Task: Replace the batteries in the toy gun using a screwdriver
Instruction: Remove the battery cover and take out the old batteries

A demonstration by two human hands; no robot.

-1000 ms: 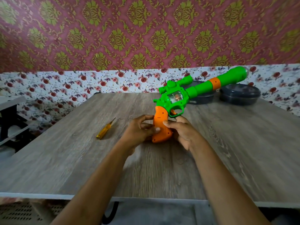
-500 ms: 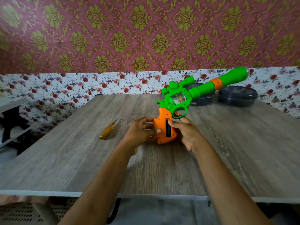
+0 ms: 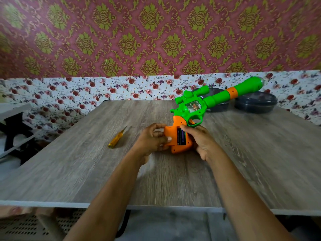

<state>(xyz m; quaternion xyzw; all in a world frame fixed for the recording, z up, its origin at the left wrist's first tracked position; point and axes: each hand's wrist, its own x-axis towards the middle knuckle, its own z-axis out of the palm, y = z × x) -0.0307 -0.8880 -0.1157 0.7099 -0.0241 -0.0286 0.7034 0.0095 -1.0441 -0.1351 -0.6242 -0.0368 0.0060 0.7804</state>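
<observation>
A green toy gun (image 3: pixel 214 98) with an orange grip stands tilted over the wooden table (image 3: pixel 86 167), its barrel pointing up and to the right. My right hand (image 3: pixel 199 141) holds the grip from the right. My left hand (image 3: pixel 152 139) pinches the orange battery cover (image 3: pixel 168 136), which is pulled to the left of the grip. The open compartment shows dark batteries (image 3: pixel 181 137) inside. A yellow-handled screwdriver (image 3: pixel 117 139) lies on the table to the left of my hands, untouched.
Two dark round containers (image 3: pixel 255 102) sit at the table's far right, behind the gun barrel. A white shelf with black supports (image 3: pixel 12 119) stands to the left of the table. The table's front edge runs just below my forearms.
The battery cover has come away from the grip toward the left in my left hand, exposing the batteries. The gun has tilted slightly to the right.
</observation>
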